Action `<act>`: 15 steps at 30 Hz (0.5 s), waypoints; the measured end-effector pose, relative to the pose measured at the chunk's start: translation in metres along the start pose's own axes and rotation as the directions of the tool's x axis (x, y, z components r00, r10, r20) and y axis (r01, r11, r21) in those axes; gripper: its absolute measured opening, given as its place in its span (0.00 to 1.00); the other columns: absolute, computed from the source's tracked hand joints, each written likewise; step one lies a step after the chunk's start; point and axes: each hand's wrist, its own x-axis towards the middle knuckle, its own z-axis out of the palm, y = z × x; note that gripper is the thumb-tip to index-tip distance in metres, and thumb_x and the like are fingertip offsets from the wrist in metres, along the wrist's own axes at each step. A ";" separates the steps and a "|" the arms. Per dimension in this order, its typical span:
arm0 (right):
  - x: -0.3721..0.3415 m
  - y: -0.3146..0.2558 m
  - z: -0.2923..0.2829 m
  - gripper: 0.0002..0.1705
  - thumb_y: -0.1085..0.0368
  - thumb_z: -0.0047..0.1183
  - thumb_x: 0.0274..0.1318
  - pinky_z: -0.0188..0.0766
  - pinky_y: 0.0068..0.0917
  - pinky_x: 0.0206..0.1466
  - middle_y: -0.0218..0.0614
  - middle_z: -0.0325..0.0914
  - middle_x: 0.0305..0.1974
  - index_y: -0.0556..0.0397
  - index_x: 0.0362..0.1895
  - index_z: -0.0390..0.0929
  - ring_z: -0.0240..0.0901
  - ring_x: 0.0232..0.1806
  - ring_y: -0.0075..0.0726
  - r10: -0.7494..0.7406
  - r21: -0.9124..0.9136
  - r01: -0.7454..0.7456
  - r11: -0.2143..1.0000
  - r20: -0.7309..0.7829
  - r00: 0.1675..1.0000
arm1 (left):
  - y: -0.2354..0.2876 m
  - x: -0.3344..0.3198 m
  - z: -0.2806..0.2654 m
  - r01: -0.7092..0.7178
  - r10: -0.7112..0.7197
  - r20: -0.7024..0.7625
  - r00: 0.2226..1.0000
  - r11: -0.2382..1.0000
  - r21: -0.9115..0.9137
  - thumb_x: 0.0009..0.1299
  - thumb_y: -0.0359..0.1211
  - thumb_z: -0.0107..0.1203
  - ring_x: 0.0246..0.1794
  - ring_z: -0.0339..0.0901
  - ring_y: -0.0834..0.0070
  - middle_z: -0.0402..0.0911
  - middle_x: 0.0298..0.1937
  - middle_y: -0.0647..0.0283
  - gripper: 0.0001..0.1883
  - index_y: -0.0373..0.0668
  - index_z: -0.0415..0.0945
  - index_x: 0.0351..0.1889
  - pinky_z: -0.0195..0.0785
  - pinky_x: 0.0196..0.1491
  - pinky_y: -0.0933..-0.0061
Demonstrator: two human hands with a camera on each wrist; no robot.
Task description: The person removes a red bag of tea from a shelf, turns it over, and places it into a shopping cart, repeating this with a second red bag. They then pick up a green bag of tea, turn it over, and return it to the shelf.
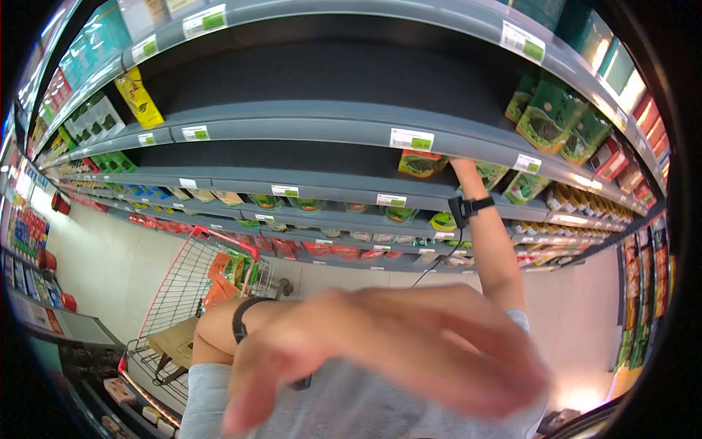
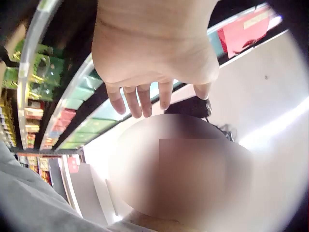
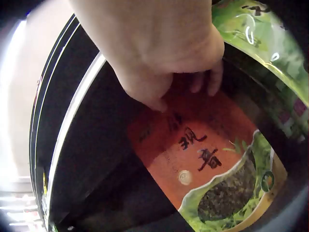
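Note:
My right hand (image 3: 159,58) reaches into a shelf and pinches the top of an orange and green tea bag (image 3: 193,150), with thumb and fingers at its upper edge. The bag has dark lettering and a window showing dark tea leaves. In the head view the right hand (image 1: 463,172) is partly hidden by the shelf edge, beside the same tea bag (image 1: 420,163). Large and blurred, my left hand (image 1: 395,344) is raised close to the head camera. Its fingers extend loosely in the left wrist view, where the left hand (image 2: 154,63) holds nothing.
A green bag (image 3: 265,38) stands beside the orange one. More green tea bags (image 1: 545,121) fill the shelf above right. A yellow packet (image 1: 139,99) hangs at the upper left. Below left stands a wire shopping cart (image 1: 172,285) holding packets (image 1: 228,274) and a tan bag (image 1: 174,342).

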 end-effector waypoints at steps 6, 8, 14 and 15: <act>-0.038 0.037 0.022 0.21 0.57 0.47 0.60 0.61 0.43 0.61 0.49 0.73 0.54 0.55 0.52 0.74 0.66 0.58 0.55 0.052 0.149 -0.043 0.988 -0.057 0.997 | -0.011 -0.099 -0.061 0.340 -0.297 -0.329 0.896 0.937 0.079 0.66 0.61 0.46 0.55 0.71 0.57 0.71 0.56 0.44 0.42 0.32 0.64 0.63 0.63 0.57 0.58; -0.043 0.035 0.020 0.21 0.58 0.48 0.60 0.61 0.42 0.61 0.49 0.74 0.52 0.56 0.53 0.73 0.67 0.57 0.56 0.095 0.262 -0.069 0.963 -0.087 0.992 | -0.025 -0.151 -0.082 0.432 -0.335 -0.517 0.788 0.899 0.076 0.69 0.55 0.46 0.55 0.72 0.63 0.72 0.57 0.50 0.36 0.33 0.63 0.63 0.62 0.58 0.63; -0.055 -0.003 0.018 0.24 0.66 0.58 0.56 0.64 0.33 0.59 0.43 0.71 0.55 0.60 0.56 0.69 0.68 0.57 0.41 0.300 0.648 -0.328 0.687 0.159 0.941 | -0.065 -0.315 -0.103 0.549 -0.337 -0.880 0.333 0.828 -0.109 0.73 0.45 0.46 0.55 0.71 0.70 0.73 0.57 0.59 0.28 0.37 0.63 0.64 0.62 0.57 0.69; -0.060 -0.008 0.022 0.25 0.67 0.58 0.56 0.65 0.32 0.58 0.43 0.71 0.56 0.60 0.56 0.68 0.68 0.56 0.38 0.291 0.745 -0.346 0.570 0.211 0.933 | -0.067 -0.332 -0.100 0.554 -0.324 -0.895 0.307 0.826 -0.109 0.73 0.45 0.46 0.55 0.71 0.71 0.73 0.57 0.60 0.27 0.38 0.63 0.64 0.63 0.57 0.69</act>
